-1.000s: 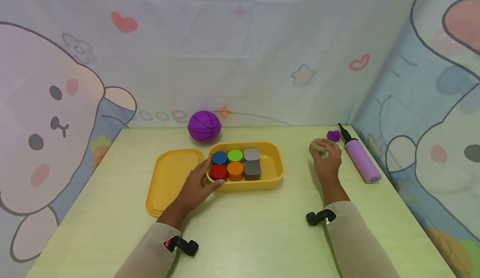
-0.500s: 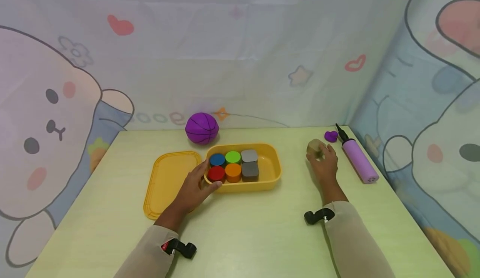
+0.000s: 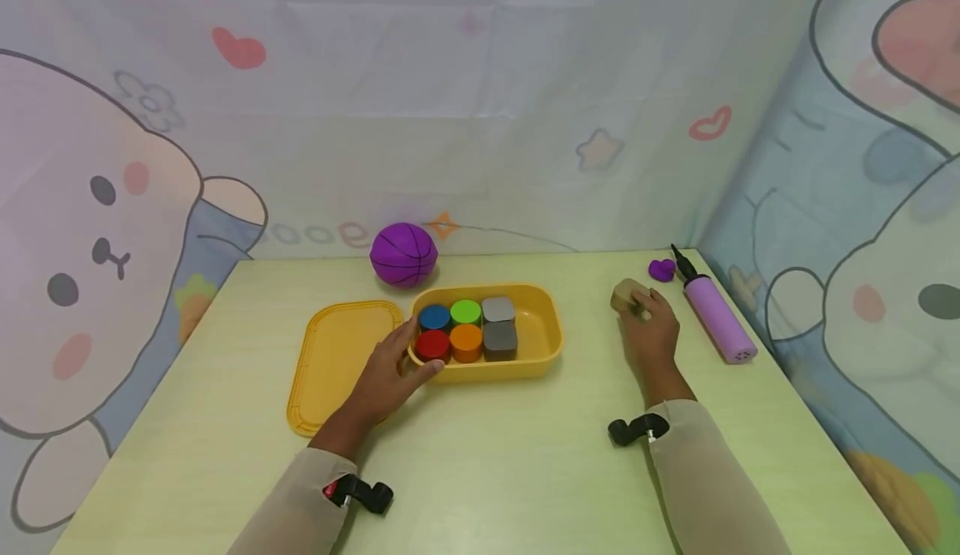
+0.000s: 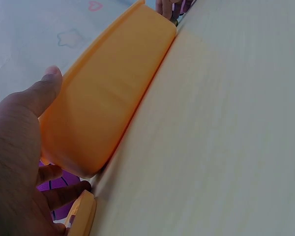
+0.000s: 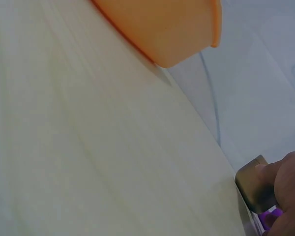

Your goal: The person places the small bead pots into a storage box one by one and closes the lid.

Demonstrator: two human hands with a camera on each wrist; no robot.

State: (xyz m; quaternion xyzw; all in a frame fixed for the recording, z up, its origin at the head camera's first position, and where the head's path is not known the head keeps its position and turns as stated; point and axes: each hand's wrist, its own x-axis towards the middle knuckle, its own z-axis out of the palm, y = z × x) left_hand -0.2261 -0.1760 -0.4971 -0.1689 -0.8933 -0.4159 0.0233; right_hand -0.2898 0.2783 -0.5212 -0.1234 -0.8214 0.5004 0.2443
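A yellow plastic box [image 3: 542, 363] stands on the table, holding blue, green, red and orange round pieces and two grey rounded-square pieces [image 3: 499, 340] at its left and middle. Its right end holds no pieces. My left hand [image 3: 382, 376] grips the box's left end, the thumb at the near rim and the fingers around the end, as the left wrist view also shows. To the right of the box, my right hand [image 3: 651, 330] holds a small tan block [image 3: 627, 295] between thumb and fingers, at or near the table surface. Part of the block is hidden by the fingers.
A flat yellow lid [image 3: 337, 359] lies left of the box, partly behind my left hand. Behind the box sits a purple basketball [image 3: 403, 255]. A lilac hand pump [image 3: 718, 317] and a small purple object [image 3: 662, 270] lie at the right, near the patterned cloth [image 3: 480, 122].
My right hand has turned and shifted slightly, so more of the tan block shows left of its fingers. My left hand stays at the box. The head view has moved slightly.
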